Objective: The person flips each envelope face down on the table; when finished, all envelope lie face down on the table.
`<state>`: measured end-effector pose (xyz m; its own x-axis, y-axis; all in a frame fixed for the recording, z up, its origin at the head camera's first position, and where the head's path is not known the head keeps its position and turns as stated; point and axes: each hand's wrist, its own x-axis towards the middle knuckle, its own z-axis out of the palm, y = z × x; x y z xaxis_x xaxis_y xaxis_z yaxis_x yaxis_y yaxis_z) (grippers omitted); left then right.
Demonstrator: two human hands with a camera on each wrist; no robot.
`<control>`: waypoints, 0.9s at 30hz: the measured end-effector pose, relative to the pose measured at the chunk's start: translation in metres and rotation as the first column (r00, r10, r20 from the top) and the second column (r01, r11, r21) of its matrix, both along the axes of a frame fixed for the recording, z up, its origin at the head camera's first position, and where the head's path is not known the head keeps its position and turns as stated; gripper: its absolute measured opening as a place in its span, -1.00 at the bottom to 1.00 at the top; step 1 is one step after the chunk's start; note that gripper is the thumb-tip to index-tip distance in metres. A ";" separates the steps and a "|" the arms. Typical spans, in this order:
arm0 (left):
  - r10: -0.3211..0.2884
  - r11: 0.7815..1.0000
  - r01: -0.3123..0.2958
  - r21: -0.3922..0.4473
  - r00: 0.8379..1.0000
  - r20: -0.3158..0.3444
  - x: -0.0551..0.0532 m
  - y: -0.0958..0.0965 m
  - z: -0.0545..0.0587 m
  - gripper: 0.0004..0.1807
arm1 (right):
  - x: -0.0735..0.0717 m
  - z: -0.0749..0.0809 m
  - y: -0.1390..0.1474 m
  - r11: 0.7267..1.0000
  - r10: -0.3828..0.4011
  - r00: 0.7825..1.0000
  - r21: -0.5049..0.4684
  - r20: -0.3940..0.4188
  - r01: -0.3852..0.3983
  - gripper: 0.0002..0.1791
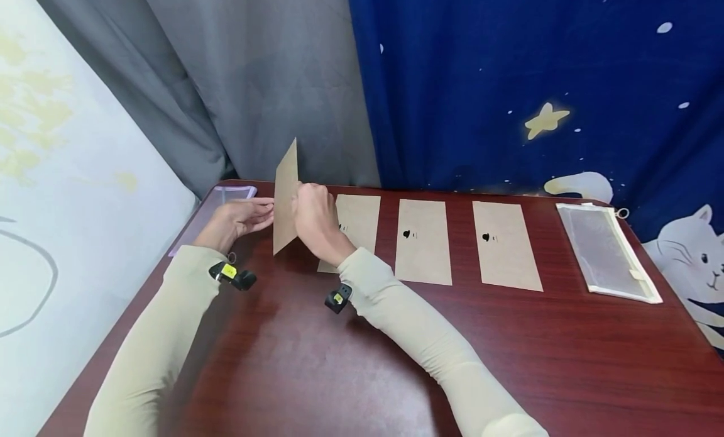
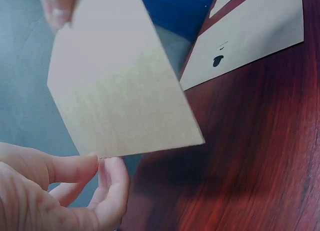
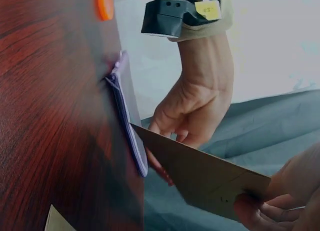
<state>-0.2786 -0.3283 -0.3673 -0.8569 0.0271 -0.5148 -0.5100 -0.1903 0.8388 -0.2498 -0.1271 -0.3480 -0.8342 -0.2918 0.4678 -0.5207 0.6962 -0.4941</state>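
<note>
A thin kraft-paper notebook (image 1: pixel 286 201) is held up on edge above the left part of the table. My right hand (image 1: pixel 317 217) grips its right-hand side, with the thumb showing at the top in the left wrist view. My left hand (image 1: pixel 240 218) pinches the lower corner between thumb and fingertips, as the left hand (image 2: pixel 65 191) shows in the left wrist view. In the right wrist view the notebook (image 3: pixel 200 171) slants between both hands and partly hides the left fingers. A purple-edged zip pouch (image 1: pixel 203 214) lies beneath and behind the left hand.
Three matching notebooks, including the middle one (image 1: pixel 423 242) and the right one (image 1: pixel 506 245), lie in a row with small hat prints. The nearest (image 1: pixel 362 214) is partly behind my right hand. A white-edged mesh zip pouch (image 1: pixel 608 251) lies far right. Curtains (image 1: pixel 271 78) hang behind the table.
</note>
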 end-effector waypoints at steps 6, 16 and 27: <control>0.043 0.999 -0.044 -0.020 0.998 -0.039 0.002 -0.006 0.005 -0.58 | -0.011 -0.006 0.008 0.979 0.030 0.998 -0.203 0.064 -0.016 -0.60; 0.086 0.974 -0.117 -0.195 0.983 -0.161 -0.002 -0.009 0.008 -0.52 | -0.021 -0.027 0.009 0.884 0.023 0.959 -0.454 0.282 0.112 -0.81; 0.002 0.843 -0.159 -0.513 0.956 -0.292 -0.001 -0.006 -0.014 -0.58 | -0.023 -0.050 0.002 0.881 0.003 0.943 -0.447 0.332 0.155 -0.86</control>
